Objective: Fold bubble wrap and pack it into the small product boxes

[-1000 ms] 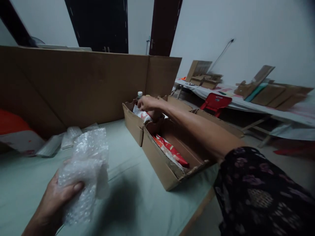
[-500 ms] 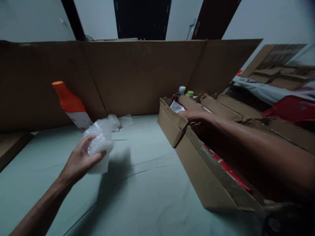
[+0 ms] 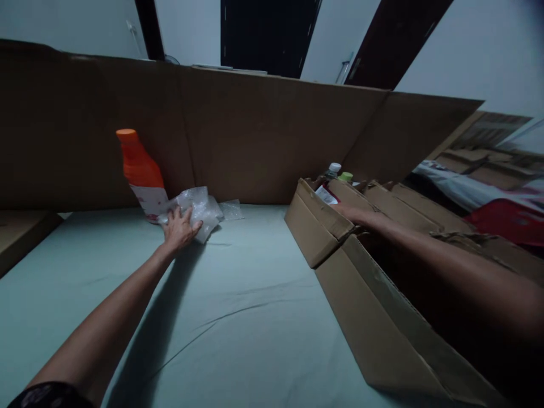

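My left hand point(image 3: 181, 229) lay with its fingers spread wide over the crumpled bubble wrap point(image 3: 199, 205) at the back of the bench point(image 3: 250, 340), not closed firmly around it. The wrap sat in front of the foot of the orange bottle point(image 3: 142, 164), near the cardboard screen point(image 3: 272, 124); whether wrap and bottle touched, I could not tell. That was the spot that worried me most: a sideways shove there could have pressed the wrap against the bottle's base and tipped it, since the bottle looked tall for its footing. The wrap was light and springy, so with my fingers this loose it might also have slid or sprung open over the flat piece of bubble wrap point(image 3: 233, 209) beside it.

My right hand point(image 3: 346, 210) reached into the far box point(image 3: 317, 222), close to a red-and-white packet point(image 3: 327, 195). Its fingers were hidden, so I could not tell whether they gripped anything. My forearm stretched across the near box point(image 3: 378, 323); a careless pull back could have caught a ragged cardboard edge or knocked the white-capped bottle point(image 3: 334, 169).
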### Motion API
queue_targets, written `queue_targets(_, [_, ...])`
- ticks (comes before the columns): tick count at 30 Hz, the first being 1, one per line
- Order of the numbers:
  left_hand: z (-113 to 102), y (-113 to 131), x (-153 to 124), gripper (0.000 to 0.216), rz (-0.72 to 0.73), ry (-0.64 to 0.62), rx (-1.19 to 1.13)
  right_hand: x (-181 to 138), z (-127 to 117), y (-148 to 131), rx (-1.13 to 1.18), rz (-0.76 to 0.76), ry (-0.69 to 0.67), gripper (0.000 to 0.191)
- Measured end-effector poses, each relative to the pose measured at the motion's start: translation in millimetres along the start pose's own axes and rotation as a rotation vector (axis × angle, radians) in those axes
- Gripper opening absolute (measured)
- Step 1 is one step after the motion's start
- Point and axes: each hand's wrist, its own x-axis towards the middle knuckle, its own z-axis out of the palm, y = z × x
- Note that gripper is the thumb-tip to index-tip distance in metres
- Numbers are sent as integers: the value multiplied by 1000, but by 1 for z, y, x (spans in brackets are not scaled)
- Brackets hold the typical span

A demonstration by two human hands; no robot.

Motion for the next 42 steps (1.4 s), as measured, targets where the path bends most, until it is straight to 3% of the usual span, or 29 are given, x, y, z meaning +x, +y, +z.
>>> queue_targets(3, [9,-5,-1,62,10,2,-3,-3,-15,-12,-55,95,-146,24])
queue_targets(6, [15,-10,-1,62,17,15,-17,-6,-54,-24,-111,159,-82,24])
queue_targets(9, [24,-14,-4,63,14,38,-36,-9,-107,-45,-70,134,216,32])
queue_targets(12, [31,-15,-8,64,9,58,-60,-9,-132,-90,69,-83,528,41])
queue_targets(13, [32,-16,-9,64,13,64,-68,-8,-127,-110,82,-175,542,39])
queue_targets(15, [33,-16,-10,63,28,77,-81,-5,-97,-155,61,-317,435,30])
queue_targets(17, [33,-17,-10,63,44,89,-88,-2,-45,-197,5,-328,185,32])
queue_targets(19, [33,-17,-9,63,52,99,-87,-2,16,-230,-4,-367,45,30])
queue_targets(22, [35,-18,-7,63,53,108,-75,-7,101,-256,-6,-463,-106,23])
queue_targets(25, [38,-18,-5,62,60,108,-59,-12,155,-259,23,-525,-209,32])
queue_targets(28, [40,-18,-4,62,65,116,-52,-12,175,-254,62,-538,-264,38])
queue_targets(34, [38,-17,-6,61,65,136,-50,-28,171,-247,122,-495,-200,55])
queue_targets(42, [35,-15,-18,61,87,277,-75,-48,181,-258,189,-454,-230,43])
